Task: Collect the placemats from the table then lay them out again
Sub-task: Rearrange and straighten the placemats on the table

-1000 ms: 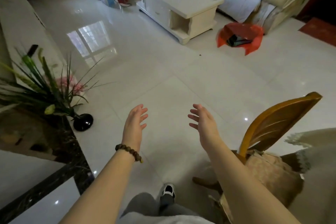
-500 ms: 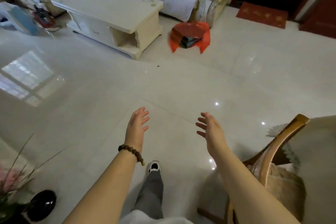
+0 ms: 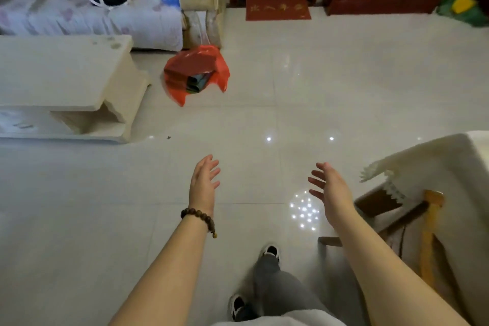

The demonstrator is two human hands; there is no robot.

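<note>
At the near centre of the view, both hands are hovering over bare floor tile (image 3: pixel 344 82), empty and apart from each other. The left hand (image 3: pixel 203 184) is presenting its fingers (image 3: pixel 213 174) loosely spread, released, grasping nothing; a string of dark wooden beads (image 3: pixel 198 216) is circling its wrist. The right hand (image 3: pixel 332 188) is likewise showing slack, parted fingers (image 3: pixel 316 182) with the palm facing inward and nothing held.

Task status: no placemat is appearing anywhere in this view, so collection is judged not yet started, or at least not verifiable. The table (image 3: pixel 455 167) is entering only at the right edge, near the right hand but not touched by it. A pale cloth with a scalloped lace fringe (image 3: pixel 381 173) is covering it and hanging past the corner. Whether placemats are lying on its top cannot be told, since most of that surface is out of frame. All steps, gathering and relaying, are therefore judged as remaining.

Materials: the floor is glossy, hard tile, reflecting ceiling lamps as bright points. A varnished wooden chair (image 3: pixel 428 233) with a curved back rail is standing just beside the table. At far left, a low cream coffee table (image 3: pixel 66 71) is showing a matte, stone-like slab top. A crumpled orange plastic bag (image 3: pixel 195 71) is lying on the floor beyond it.
</note>
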